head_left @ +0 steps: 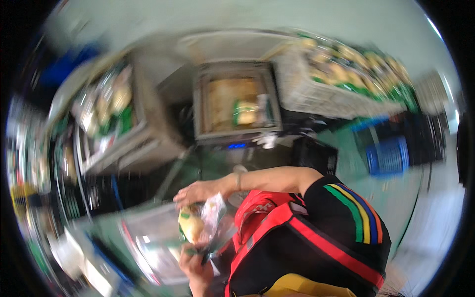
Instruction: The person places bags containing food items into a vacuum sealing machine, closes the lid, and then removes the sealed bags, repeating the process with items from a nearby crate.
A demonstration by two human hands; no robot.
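A clear plastic bag [215, 214] with pale yellow food pieces and bits of green in it is held in front of my red apron [256, 209]. My right hand [202, 191] reaches across from the upper side and grips the bag's far end. At the opposite end, the curled fingers of my left hand [195, 261] hold the bag; a small dark thing by them is too blurred to name. Beneath and beside the bag lies a shiny sheet or stack of clear plastic [159, 241] with a red edge.
A metal-framed machine [198, 107] with a blue-lit display holds another yellow-and-green pack [246, 113]. Packed bags fill a white plastic crate [300, 92] on one side and lie in a bin [139, 133] on the other. A blue basket [387, 157] stands farther right.
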